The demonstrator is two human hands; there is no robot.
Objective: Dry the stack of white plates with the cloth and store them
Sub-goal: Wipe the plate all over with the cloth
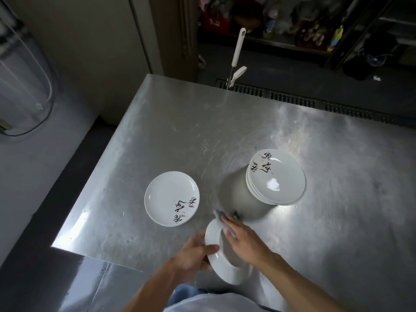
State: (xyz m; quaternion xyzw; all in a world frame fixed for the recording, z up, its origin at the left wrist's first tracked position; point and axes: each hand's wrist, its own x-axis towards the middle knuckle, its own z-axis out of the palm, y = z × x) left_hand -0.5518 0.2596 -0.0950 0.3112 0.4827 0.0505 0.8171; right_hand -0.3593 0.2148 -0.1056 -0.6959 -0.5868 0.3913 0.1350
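Note:
My left hand [195, 255] grips the rim of a white plate [227, 272], tilted up on edge above the steel table. My right hand [242, 238] presses a grey cloth [221, 216] against the plate's upper face; the cloth is mostly hidden under the fingers. A stack of white plates [277, 177] with dark calligraphy stands on the table to the far right of my hands. One single white plate [171, 198] with the same markings lies flat to the left.
The stainless steel table [202, 122] spreads wide behind the plates. Its left edge drops to a dark floor. A white-handled tool [238, 48] leans at the far edge, beside a floor drain grate [292, 100]. Dark shelves stand beyond.

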